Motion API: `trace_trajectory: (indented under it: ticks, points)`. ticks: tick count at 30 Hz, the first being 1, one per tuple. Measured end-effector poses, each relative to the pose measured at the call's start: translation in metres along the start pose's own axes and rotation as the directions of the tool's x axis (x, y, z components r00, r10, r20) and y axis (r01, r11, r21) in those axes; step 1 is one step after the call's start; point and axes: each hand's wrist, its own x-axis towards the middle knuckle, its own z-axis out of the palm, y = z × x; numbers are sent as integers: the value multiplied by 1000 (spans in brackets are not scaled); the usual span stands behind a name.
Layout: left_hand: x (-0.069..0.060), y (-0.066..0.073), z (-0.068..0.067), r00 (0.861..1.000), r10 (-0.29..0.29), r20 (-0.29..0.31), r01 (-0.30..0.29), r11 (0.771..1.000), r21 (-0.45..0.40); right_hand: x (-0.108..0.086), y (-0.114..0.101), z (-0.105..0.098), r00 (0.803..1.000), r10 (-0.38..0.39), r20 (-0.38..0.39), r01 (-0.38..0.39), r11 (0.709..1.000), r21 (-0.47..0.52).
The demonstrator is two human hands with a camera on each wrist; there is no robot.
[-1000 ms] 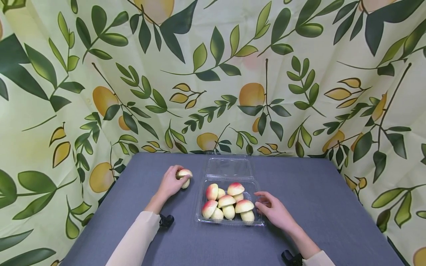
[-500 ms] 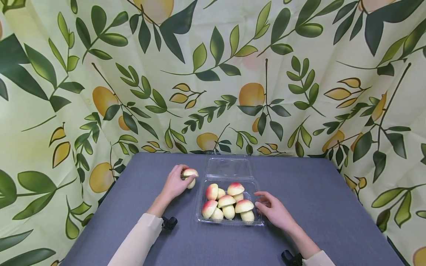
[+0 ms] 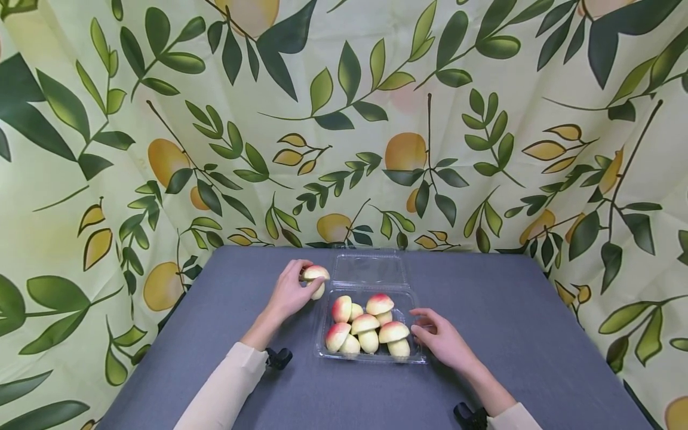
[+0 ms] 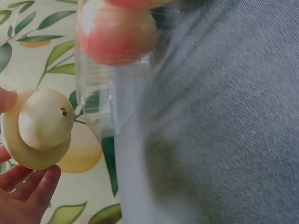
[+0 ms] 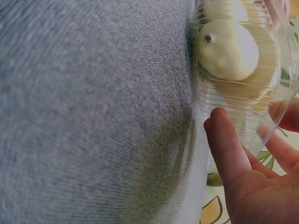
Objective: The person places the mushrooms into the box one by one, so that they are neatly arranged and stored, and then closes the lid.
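Observation:
My left hand (image 3: 287, 292) pinches a toy mushroom (image 3: 316, 273) with a red-tinged cap and cream stem, just off the upper left corner of a clear plastic clamshell box (image 3: 371, 359). In the left wrist view, thumb and fingers hold the mushroom (image 4: 46, 121) by its cap, the stem end with a dark spot facing the camera. Several similar mushrooms (image 3: 366, 325) lie in the box. At its right side, my right hand (image 3: 443, 340) rests with loosely bent fingers. The right wrist view has its fingers (image 5: 224, 140) by the box's ribbed wall; whether they grip it is unclear.
The box's clear lid (image 3: 369, 269) lies folded back behind it, on the grey cloth-covered table (image 3: 484, 286). A curtain (image 3: 344, 143) printed with leaves and fruit stands behind and at both sides. Each wrist carries a black camera mount (image 3: 279, 358).
My left hand has carried the mushroom to the right and slightly away, closer to the box. The right hand has stayed at the box's right side.

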Motion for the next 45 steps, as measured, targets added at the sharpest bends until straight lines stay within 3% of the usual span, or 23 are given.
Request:
trace_trajectory:
  ticks: [17, 45]
  points:
    - [-2, 31, 10, 993, 118, -3, -118, 993, -27, 0, -3, -1, 1000, -16, 17, 16, 1000, 20]
    - [-18, 78, 44, 986, 115, 117, -108, 992, -72, -2, -2, -1, 1000, 0, 17, -1, 999, 45]
